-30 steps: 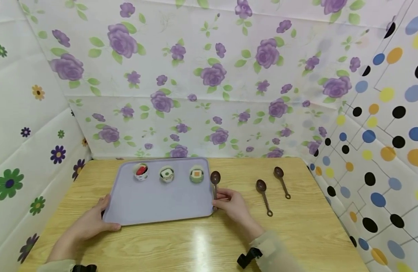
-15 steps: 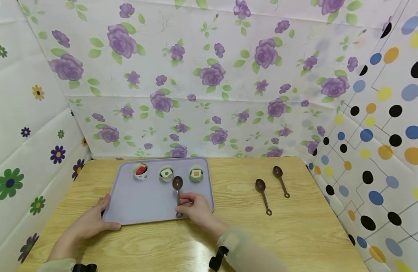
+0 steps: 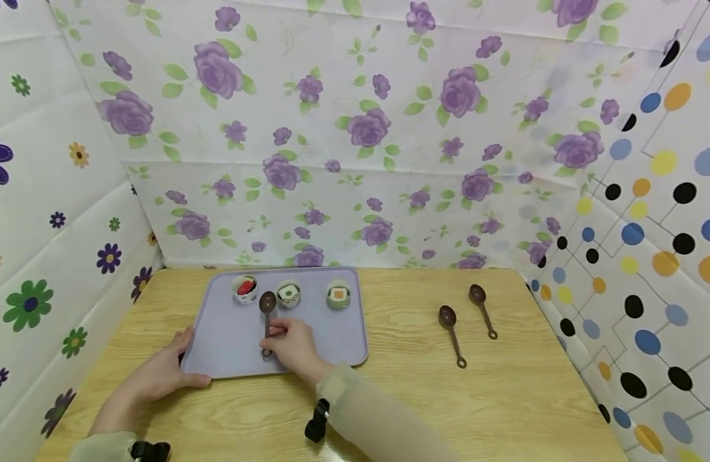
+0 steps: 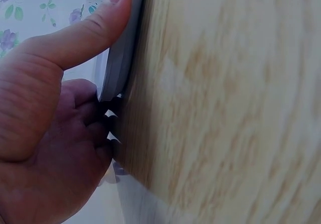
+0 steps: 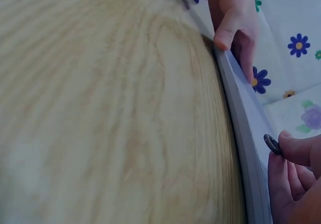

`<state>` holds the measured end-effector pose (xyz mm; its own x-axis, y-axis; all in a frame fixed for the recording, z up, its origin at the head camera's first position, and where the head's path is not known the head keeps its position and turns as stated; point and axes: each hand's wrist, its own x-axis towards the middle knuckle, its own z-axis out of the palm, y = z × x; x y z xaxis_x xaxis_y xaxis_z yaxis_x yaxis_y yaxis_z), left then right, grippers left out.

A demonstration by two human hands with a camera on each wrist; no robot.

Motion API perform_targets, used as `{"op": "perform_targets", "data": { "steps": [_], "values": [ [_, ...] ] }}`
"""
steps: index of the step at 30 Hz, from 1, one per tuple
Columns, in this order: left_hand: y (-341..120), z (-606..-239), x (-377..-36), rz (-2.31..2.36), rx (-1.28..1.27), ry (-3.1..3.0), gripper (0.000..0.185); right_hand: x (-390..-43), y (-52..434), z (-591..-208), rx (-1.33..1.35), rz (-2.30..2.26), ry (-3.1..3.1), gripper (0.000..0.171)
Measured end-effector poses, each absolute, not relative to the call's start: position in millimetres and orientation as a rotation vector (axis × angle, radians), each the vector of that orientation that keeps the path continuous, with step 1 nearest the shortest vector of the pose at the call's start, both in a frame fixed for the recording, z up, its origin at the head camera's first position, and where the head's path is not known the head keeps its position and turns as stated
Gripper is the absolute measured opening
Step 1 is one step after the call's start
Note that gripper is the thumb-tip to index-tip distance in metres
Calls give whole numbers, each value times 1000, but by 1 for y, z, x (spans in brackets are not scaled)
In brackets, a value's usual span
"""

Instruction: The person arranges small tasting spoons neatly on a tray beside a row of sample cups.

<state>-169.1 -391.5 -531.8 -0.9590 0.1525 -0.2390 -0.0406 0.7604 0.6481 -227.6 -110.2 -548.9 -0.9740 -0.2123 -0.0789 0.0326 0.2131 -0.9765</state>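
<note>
1 spoon [image 3: 266, 319] handle half-hidden by fingers [image 3: 280, 332]

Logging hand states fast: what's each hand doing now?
Left hand: grips the tray corner.
Right hand: pinches the spoon handle over the tray.

I see a light wood-grain table [image 3: 389, 404]. A lilac tray [image 3: 320, 340] sits on it at my 11 o'clock; two brown spoons [image 3: 450, 333] [image 3: 482, 309] lie side by side at 1 o'clock.
</note>
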Motion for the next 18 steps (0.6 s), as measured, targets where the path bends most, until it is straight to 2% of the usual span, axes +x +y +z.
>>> {"op": "perform_targets", "data": {
  "steps": [18],
  "values": [
    [-392,-533,-170,1035,65,2648,139,-256,-147,-546,12,-1729,2538,31]
  ]
}}
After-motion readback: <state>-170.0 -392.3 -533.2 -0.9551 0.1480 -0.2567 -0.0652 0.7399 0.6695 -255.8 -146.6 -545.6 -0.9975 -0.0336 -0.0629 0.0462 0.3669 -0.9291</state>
